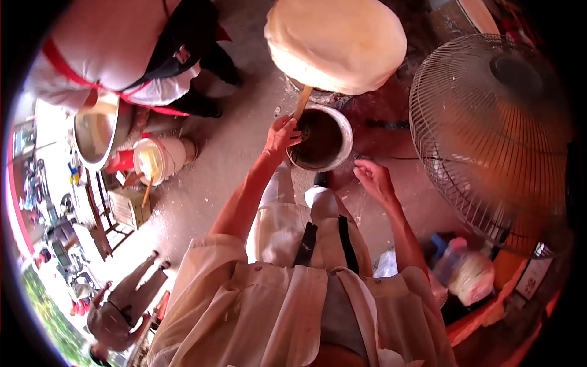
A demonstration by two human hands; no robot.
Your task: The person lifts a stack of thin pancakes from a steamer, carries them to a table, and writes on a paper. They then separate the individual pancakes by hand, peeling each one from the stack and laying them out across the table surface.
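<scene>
My left hand (pixel 284 136) is closed around the lower end of a wooden stick (pixel 302 103). Above it, the stick meets the edge of a large round pale sheet (pixel 336 44), which looks like thin dough; how the two are joined is hidden. Just below the sheet stands a round bucket (pixel 347 137) with a dark inside, close to the right of my left hand. My right hand (pixel 374 178) is to the lower right of the bucket, fingers apart and slightly bent, with nothing in it.
A big caged fan (pixel 489 134) stands at the right, with plastic bags (pixel 468 275) below it. At the left are a co-worker in an apron (pixel 116 43), a metal basin (pixel 113 137), a white bucket (pixel 174 153) and a wooden box (pixel 129 208). Another person (pixel 125 306) is farther off.
</scene>
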